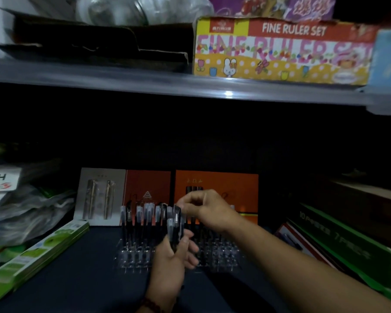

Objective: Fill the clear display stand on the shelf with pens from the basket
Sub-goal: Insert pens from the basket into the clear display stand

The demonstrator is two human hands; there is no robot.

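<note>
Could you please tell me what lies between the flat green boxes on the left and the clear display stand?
Nothing lies there. In the head view, only bare dark shelf separates the flat green boxes from the clear display stand.

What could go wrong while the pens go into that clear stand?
1. The left hand grips a whole bundle of pens; one might slip out and drop.
2. The right hand is just beside the standing pens in the display stand, so it could knock them over.
3. The shelf is dim and the stand is clear, so a slot might be missed.
</note>
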